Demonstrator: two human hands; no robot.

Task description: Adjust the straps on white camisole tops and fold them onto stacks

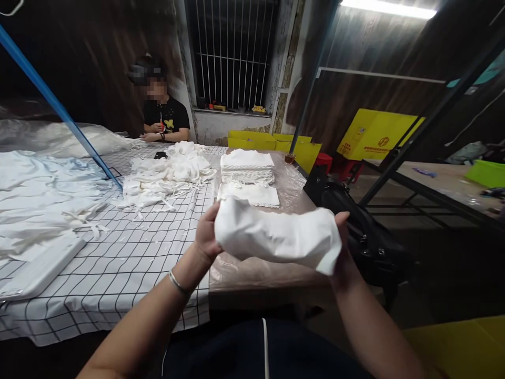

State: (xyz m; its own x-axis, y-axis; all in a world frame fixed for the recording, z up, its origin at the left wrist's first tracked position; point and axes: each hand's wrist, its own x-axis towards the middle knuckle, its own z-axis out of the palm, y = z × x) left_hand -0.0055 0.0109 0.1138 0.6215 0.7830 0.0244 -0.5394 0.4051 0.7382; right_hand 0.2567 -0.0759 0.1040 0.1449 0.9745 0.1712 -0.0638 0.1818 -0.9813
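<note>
My left hand (pixel 205 237) and right hand (pixel 344 252) each clamp one end of a folded white cloth (pixel 276 235), held above the table edge (pixel 252 276). Even tension should keep the fold square. A stack of folded cloths (pixel 247 167) sits ahead, loose scraps (pixel 165 176) left; a black bag (pixel 355 226) crowds my right.

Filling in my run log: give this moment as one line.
left hand: grips white cloth | right hand: grips its other end | cloth: held above table | beyond: folded stack
</note>
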